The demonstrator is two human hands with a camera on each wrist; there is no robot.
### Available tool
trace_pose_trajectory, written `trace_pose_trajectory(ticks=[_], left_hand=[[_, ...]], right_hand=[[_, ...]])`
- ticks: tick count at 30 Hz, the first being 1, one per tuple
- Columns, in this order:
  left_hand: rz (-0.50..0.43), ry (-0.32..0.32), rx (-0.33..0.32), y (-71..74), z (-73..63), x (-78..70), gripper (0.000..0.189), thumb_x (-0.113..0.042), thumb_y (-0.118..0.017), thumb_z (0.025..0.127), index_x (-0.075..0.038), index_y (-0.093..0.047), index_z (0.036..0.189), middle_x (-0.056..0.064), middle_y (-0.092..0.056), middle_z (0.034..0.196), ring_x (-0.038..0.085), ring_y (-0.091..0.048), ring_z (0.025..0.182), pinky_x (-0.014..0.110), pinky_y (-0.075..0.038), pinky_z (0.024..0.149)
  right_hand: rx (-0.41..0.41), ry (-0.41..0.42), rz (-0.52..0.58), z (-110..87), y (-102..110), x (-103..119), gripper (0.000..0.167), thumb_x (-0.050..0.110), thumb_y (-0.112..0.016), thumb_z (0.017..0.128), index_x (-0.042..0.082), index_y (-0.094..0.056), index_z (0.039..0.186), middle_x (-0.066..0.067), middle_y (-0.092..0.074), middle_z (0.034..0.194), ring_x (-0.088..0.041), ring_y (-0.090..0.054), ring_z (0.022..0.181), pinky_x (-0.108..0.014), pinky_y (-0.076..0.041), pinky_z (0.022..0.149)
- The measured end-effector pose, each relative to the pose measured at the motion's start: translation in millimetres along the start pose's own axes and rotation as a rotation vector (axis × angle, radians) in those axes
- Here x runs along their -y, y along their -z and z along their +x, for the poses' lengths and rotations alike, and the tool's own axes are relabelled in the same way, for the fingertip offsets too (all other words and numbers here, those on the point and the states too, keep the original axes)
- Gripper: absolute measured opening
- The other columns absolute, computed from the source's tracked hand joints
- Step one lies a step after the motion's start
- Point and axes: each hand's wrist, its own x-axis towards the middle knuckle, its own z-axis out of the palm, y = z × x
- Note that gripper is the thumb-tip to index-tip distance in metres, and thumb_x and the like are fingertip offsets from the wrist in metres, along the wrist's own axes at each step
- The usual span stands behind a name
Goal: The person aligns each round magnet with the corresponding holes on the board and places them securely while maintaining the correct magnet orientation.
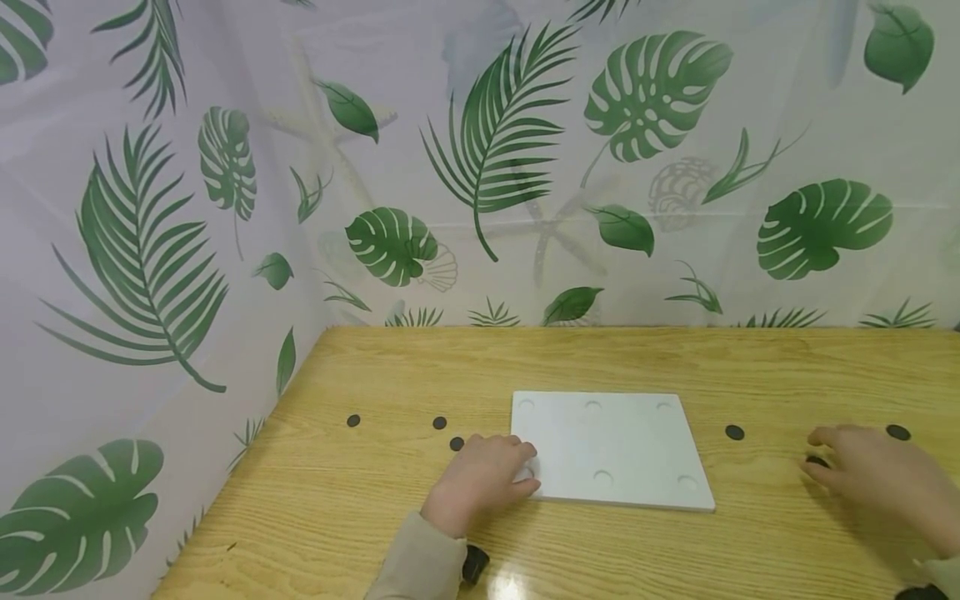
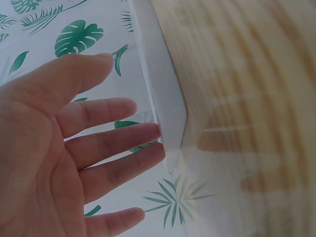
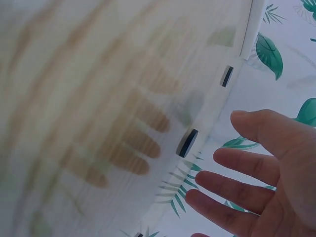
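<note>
A thin white rectangular board (image 1: 622, 446) with shallow round recesses lies flat on the wooden table. My left hand (image 1: 483, 473) is over its left edge, thumb and fingers spread, holding nothing. In the left wrist view two fingertips of the left hand (image 2: 94, 153) come right up to the board (image 2: 165, 94). To the right of the board, my right hand (image 1: 885, 477) hovers with extended fingers and a gap to the thumb. A flat black disc (image 1: 816, 461) shows between that thumb and the fingers. In the right wrist view the disc (image 3: 187, 143) lies on the table, apart from the fingertips.
Left of the board lie more black discs: one far left (image 1: 353, 421), one nearer (image 1: 439, 423), and one beside my left hand (image 1: 457, 444). On the right are a disc (image 1: 735, 432) near the board and another (image 1: 898, 432) behind my right hand. Leaf-printed sheeting (image 1: 525, 275) borders the table (image 1: 420, 358).
</note>
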Motion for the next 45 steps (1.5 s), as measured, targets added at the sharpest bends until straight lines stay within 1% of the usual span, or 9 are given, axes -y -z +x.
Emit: trace_pose_trajectory(ticks=[10,18,21,24,27,31,35,37,45], left_hand=[[-0.017,0.004,-0.007,0.3,-1.5,-0.6,0.025,-0.035,-0.056,0.085,-0.014,-0.061,0.099,-0.006,-0.055,0.079,0.007,-0.045,0.063,0.03,-0.041,0.063],[0.003,0.004,-0.005,-1.7,0.0,0.3,0.029,-0.036,-0.055,0.085,-0.014,-0.061,0.103,-0.005,-0.057,0.082,0.007,-0.046,0.064,0.029,-0.041,0.062],[0.009,0.003,-0.006,-2.1,0.5,0.8,0.028,-0.036,-0.055,0.085,-0.015,-0.061,0.103,-0.006,-0.056,0.08,0.007,-0.045,0.062,0.029,-0.041,0.06],[0.014,0.0,-0.009,-1.7,0.4,0.9,0.027,-0.035,-0.054,0.086,-0.015,-0.061,0.102,-0.006,-0.055,0.078,0.007,-0.043,0.061,0.028,-0.039,0.057],[0.018,-0.006,-0.013,-1.4,0.4,0.6,0.026,-0.034,-0.054,0.086,-0.015,-0.061,0.101,-0.006,-0.053,0.076,0.007,-0.042,0.059,0.027,-0.036,0.054],[0.016,-0.002,-0.012,-2.0,0.9,0.7,0.026,-0.034,-0.054,0.086,-0.014,-0.061,0.101,-0.006,-0.053,0.076,0.007,-0.042,0.06,0.027,-0.036,0.054],[0.021,0.004,-0.005,-2.6,2.0,0.8,0.026,-0.035,-0.054,0.085,-0.014,-0.061,0.1,-0.006,-0.053,0.076,0.007,-0.042,0.061,0.027,-0.037,0.055],[0.024,0.005,-0.004,-3.0,2.3,0.9,0.026,-0.035,-0.054,0.085,-0.014,-0.061,0.1,-0.006,-0.053,0.076,0.007,-0.043,0.061,0.027,-0.037,0.055],[0.03,0.005,-0.007,-2.5,1.4,0.4,0.027,-0.035,-0.054,0.085,-0.015,-0.061,0.101,-0.006,-0.054,0.077,0.007,-0.044,0.061,0.028,-0.039,0.057]], right_hand=[[0.009,-0.003,-0.041,0.8,-7,-6,0.032,0.021,-0.068,0.074,-0.007,-0.06,0.086,-0.013,-0.06,0.075,-0.021,-0.054,0.06,-0.043,-0.043,0.055],[0.091,-0.03,-0.045,3.4,-11,-12,0.039,0.029,-0.066,0.076,-0.008,-0.059,0.088,-0.009,-0.057,0.071,-0.016,-0.049,0.057,-0.038,-0.042,0.051],[0.125,-0.039,-0.041,5.1,-11,-15,0.044,0.032,-0.065,0.077,-0.009,-0.059,0.089,-0.011,-0.058,0.074,-0.018,-0.051,0.059,-0.039,-0.042,0.052],[0.134,-0.045,-0.042,6.1,-12,-16,0.043,0.032,-0.066,0.076,-0.009,-0.059,0.089,-0.013,-0.058,0.075,-0.021,-0.053,0.061,-0.04,-0.043,0.054],[0.135,-0.048,-0.041,6.4,-12,-16,0.041,0.03,-0.066,0.076,-0.009,-0.059,0.089,-0.012,-0.058,0.074,-0.021,-0.053,0.06,-0.039,-0.043,0.053],[0.147,-0.044,-0.039,5.5,-11,-16,0.044,0.033,-0.065,0.077,-0.009,-0.059,0.09,-0.01,-0.058,0.073,-0.016,-0.051,0.058,-0.038,-0.042,0.052],[0.169,-0.041,-0.041,6.0,-13,-18,0.048,0.037,-0.063,0.078,-0.009,-0.059,0.091,-0.01,-0.058,0.074,-0.016,-0.051,0.058,-0.038,-0.043,0.052],[0.177,-0.038,-0.042,6.5,-14,-19,0.05,0.039,-0.063,0.078,-0.009,-0.059,0.091,-0.011,-0.058,0.074,-0.019,-0.052,0.06,-0.039,-0.043,0.053],[0.169,-0.042,-0.038,9.3,-14,-20,0.039,0.031,-0.066,0.076,-0.006,-0.06,0.087,-0.01,-0.058,0.074,-0.025,-0.055,0.064,-0.042,-0.043,0.056]])
